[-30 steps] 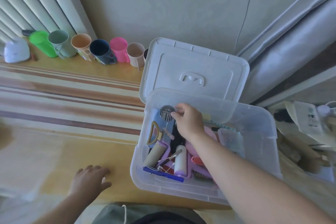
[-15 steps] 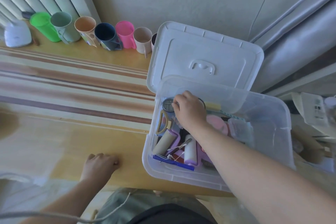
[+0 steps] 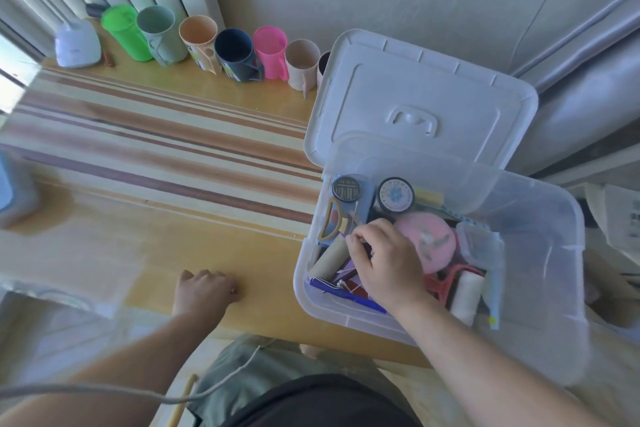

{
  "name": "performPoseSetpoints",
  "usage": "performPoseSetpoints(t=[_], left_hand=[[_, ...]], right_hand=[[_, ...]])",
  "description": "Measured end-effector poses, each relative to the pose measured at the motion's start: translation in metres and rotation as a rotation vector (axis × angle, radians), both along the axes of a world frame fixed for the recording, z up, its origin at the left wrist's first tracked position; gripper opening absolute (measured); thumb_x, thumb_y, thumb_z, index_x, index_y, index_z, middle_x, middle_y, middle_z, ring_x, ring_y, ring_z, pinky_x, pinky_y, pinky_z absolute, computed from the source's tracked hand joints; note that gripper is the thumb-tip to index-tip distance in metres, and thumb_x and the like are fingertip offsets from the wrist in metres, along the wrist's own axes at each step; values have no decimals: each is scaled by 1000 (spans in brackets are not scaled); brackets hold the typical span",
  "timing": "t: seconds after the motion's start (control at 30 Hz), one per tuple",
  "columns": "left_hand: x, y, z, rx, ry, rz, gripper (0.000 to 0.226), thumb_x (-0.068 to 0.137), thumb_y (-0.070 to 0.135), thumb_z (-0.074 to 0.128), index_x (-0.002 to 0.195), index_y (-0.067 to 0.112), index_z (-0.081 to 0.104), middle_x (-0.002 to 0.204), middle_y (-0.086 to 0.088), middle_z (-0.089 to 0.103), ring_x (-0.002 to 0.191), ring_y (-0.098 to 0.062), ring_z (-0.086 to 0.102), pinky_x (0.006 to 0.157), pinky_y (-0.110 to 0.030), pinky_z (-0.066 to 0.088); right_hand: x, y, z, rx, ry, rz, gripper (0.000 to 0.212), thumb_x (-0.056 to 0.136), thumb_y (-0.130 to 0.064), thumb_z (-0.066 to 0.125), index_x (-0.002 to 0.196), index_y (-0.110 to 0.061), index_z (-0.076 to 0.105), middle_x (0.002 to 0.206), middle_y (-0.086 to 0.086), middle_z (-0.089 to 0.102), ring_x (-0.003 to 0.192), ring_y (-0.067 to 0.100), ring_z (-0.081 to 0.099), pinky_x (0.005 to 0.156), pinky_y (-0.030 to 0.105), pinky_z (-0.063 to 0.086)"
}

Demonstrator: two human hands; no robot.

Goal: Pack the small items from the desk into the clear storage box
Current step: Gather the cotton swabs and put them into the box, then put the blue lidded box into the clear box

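Two hands in view: right hand inside the clear box at right of frame, fingers curled among the small items, grasp unclear; left hand clenched, empty, resting on the desk at lower centre. Lid propped open behind.
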State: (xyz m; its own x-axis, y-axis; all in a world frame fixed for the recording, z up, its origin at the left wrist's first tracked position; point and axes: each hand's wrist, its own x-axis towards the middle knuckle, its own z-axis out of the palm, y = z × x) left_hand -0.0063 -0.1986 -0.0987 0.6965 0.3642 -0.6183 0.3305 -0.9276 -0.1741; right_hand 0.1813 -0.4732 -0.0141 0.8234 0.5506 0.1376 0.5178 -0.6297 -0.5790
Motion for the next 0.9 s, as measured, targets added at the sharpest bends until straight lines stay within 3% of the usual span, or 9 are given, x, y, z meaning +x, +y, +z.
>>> performPoseSetpoints(t=[0.13,0.23,0.3,0.4,0.5,0.67,0.73,0.8,0.9], left_hand=[[-11,-9,-2,15,-44,-48,22,106,45,40,114,40,60,113,14,60,110,-15,57,80,-35,35],[-5,-14,4,-94,-110,128,23,107,46,38,114,36,57,115,10,62,108,-17,59,82,-35,41],[14,-21,23,-311,-278,360,17,105,44,47,101,31,56,100,8,64,91,-17,61,75,-36,50],[65,-42,82,-570,-678,502,15,98,35,64,86,30,57,77,11,64,71,-7,58,62,-28,47],[117,-75,144,-655,-935,308,15,90,38,71,83,34,59,74,17,63,74,-3,57,65,-17,42],[142,-112,133,-410,-849,-262,17,78,52,77,73,36,76,79,14,62,85,-21,53,77,-39,48],[136,-114,123,-335,-810,-339,12,73,48,83,72,37,77,90,8,59,92,-27,52,82,-43,49],[123,-109,121,-334,-890,-344,3,81,42,77,81,40,79,107,4,61,104,-29,51,91,-43,45],[103,-88,130,-368,-837,-240,25,89,32,64,110,42,74,136,0,53,125,-30,44,104,-43,38]], right_hand=[[0,-9,2,-18,8,-13,27,103,-35,56,89,-16,70,84,-3,60,72,22,59,60,41,50],[2,-15,5,-4,41,-58,28,103,-36,55,89,-17,70,85,-4,62,75,17,58,62,38,50],[3,-20,7,16,68,-86,24,103,-33,57,90,-18,70,86,-8,60,76,11,54,64,32,47],[1,-27,9,21,120,-87,15,102,-27,62,93,-19,71,88,-8,60,75,7,51,65,25,43],[-2,-26,12,5,174,-64,11,100,-27,64,93,-21,70,90,-10,58,77,7,53,68,24,44],[0,-14,13,-130,252,-17,20,94,-36,69,113,-33,72,101,-12,53,95,10,56,76,22,42],[-1,-12,9,-180,248,-3,30,90,-33,73,120,-33,71,108,-10,54,103,15,55,84,29,49],[-4,-11,7,-257,206,-4,42,89,-31,74,130,-30,68,117,-5,56,110,23,53,89,38,53],[-12,-10,9,-395,105,13,65,84,-30,78,145,-30,56,134,3,51,118,31,48,88,44,54]])
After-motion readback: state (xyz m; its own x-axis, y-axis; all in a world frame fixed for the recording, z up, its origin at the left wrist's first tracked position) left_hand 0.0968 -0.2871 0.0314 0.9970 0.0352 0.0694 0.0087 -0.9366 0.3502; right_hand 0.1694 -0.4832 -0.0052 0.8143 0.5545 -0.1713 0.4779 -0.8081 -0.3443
